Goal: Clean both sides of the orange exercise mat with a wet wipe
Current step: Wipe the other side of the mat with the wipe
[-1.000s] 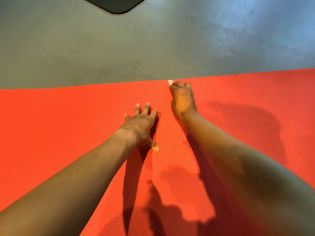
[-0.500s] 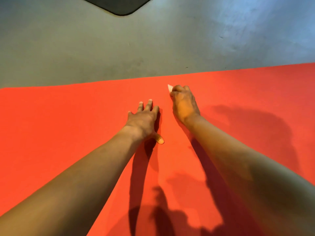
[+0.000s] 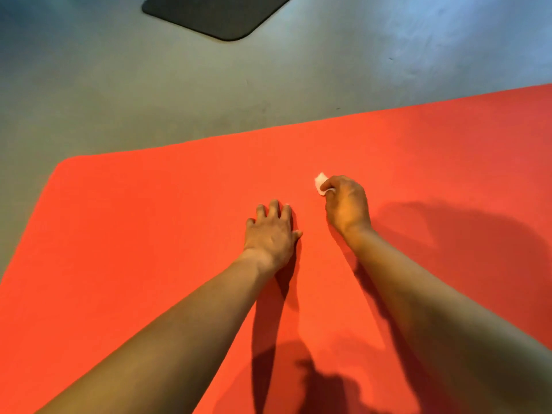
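The left hand [image 3: 270, 234] lies flat on the mat [image 3: 134, 249], fingers spread, probably to pin the sheet so it does not creep while it is rubbed. Just right of it, and a little farther off, the right hand [image 3: 346, 204] has its fingers curled round a small bunched white wipe [image 3: 321, 182]. Only a tuft shows past the knuckles, and a wad bunched that small likely lets the fingertips press hard on one patch. The mat lies open and flat, filling the near ground, with its far edge and far-left rounded corner in view. It lies on a smooth grey floor [image 3: 179, 100] with a bluish sheen at the far right. A dark mat [image 3: 215, 16] lies well apart at the far edge.
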Tool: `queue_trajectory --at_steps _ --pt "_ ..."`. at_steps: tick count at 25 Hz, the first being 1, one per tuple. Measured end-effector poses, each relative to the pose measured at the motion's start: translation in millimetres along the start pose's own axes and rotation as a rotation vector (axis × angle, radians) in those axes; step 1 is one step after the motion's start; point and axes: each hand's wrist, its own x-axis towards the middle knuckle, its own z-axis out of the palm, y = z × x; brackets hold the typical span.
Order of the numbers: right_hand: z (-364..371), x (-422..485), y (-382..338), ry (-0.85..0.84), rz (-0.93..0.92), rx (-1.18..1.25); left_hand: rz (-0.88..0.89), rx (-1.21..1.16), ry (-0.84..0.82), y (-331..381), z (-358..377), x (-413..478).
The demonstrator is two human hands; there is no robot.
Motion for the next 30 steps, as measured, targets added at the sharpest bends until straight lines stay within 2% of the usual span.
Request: queue_trajectory --at_steps 1,3,6,8,10,12,14,18,23,25,28,30 --pt "-5 -10 1 0.034 0.057 -0.011 0.042 0.015 0.0 -7 1 -12" --pt "-6 -37 -11 -0.035 0.046 -0.042 0.104 0.034 -0.011 -25 -1 -32" --pt "2 -79 -34 -0.298 -0.131 0.023 0.1 0.046 -0.085 -52 -7 -53" --pt "0 -98 -35 -0.418 -0.251 -0.036 0.092 0.081 -0.139 -62 -13 -61" --pt "-12 -103 -26 -0.354 -0.202 -0.113 0.09 0.067 -0.163 -65 -18 -69" --pt "-25 -103 -15 -0.186 0.015 -0.124 0.099 0.022 -0.172 -61 -19 -74" --pt "-28 -113 -16 -0.165 0.127 -0.133 0.121 0.007 -0.182 -59 -16 -83" --pt "-25 -161 -53 -0.433 0.02 -0.09 0.164 0.014 -0.201 -53 -19 -97" --pt "-40 -226 -76 -0.88 -0.261 -0.199 0.219 0.02 -0.214 -47 -16 -107" --pt "-42 -214 -68 -0.805 -0.231 -0.234 0.236 0.02 -0.224 -51 -13 -109" --pt "-49 -180 -45 -0.479 -0.032 -0.312 0.246 0.004 -0.221 -59 -10 -110" --pt "-49 -181 -42 -0.418 0.041 -0.339 0.25 0.002 -0.22 -64 -7 -111"
